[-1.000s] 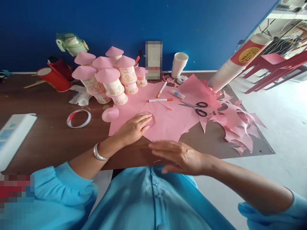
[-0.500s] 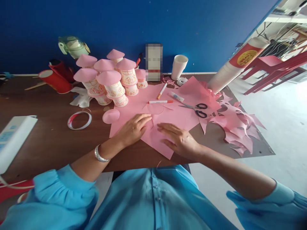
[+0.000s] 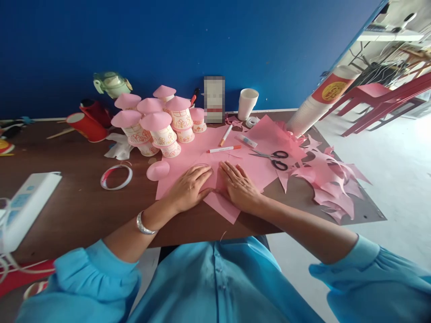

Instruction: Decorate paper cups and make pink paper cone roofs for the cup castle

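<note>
At the near edge of the table, both your hands lie flat, fingers spread, side by side on the pink paper: left hand, right hand. Scissors lie at two o'clock from them, a pen at twelve, the paper-cup houses at eleven.

Daylight comes in from the right, where the floor is washed out to near white. The blue wall stays deep and evenly lit. Shadows on the surface are soft. Focus is sharp mid-frame; straight edges bow toward the corners, and blocky pixelation hides one object by the wall.
</note>
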Motion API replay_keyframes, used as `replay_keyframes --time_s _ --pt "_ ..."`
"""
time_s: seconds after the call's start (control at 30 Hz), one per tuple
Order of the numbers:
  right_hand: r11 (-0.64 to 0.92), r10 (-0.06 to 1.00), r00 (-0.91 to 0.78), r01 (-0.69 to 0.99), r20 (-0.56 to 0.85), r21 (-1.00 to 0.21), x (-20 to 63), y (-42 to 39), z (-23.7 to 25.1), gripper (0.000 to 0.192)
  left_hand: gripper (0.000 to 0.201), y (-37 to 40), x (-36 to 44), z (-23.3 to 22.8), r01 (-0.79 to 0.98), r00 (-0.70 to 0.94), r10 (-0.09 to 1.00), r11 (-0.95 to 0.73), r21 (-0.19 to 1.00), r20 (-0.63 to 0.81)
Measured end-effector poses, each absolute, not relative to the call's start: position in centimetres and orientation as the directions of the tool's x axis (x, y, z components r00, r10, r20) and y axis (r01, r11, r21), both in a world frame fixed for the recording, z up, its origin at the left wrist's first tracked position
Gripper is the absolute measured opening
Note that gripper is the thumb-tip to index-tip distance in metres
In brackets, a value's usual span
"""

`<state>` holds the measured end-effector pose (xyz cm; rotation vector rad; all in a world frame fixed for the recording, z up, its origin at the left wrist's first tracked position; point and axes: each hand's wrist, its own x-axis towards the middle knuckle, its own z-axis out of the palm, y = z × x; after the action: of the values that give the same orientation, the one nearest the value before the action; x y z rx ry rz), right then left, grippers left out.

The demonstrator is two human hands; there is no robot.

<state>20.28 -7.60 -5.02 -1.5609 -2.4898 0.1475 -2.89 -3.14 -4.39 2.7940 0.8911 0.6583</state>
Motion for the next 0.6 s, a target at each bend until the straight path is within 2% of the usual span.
replay_keyframes --time_s 0.3,0.37,0.47,0.53,0.6 --pt "0.389 0.921 -0.379 0.876 0.091 -0.287 19.1 -4.9 -5.1 0.071 0.053 -2.0 -3.9 -4.8 0.624 0.666 0.661 -0.748 0.228 0.347" --pt "0.408 0.913 -0.389 0.865 0.124 -0.293 19.4 -4.3 -4.6 0.060 0.056 -2.1 -3.9 -4.6 0.619 0.683 0.655 -0.754 0.220 0.323" --pt "0.451 0.884 -0.392 0.859 0.256 -0.241 20.6 -2.5 -3.4 0.036 0.057 -2.3 -3.9 -4.7 0.598 0.736 0.632 -0.775 0.205 0.243" --pt "0.455 0.860 -0.385 0.876 0.336 -0.160 21.6 -0.7 -2.5 0.039 0.058 -2.4 -3.9 -5.0 0.601 0.749 0.631 -0.775 0.197 0.201" --pt "0.429 0.867 -0.388 0.901 0.314 -0.070 22.4 1.3 -1.9 0.044 0.061 -2.3 -4.0 -5.2 0.610 0.749 0.638 -0.769 0.192 0.178"
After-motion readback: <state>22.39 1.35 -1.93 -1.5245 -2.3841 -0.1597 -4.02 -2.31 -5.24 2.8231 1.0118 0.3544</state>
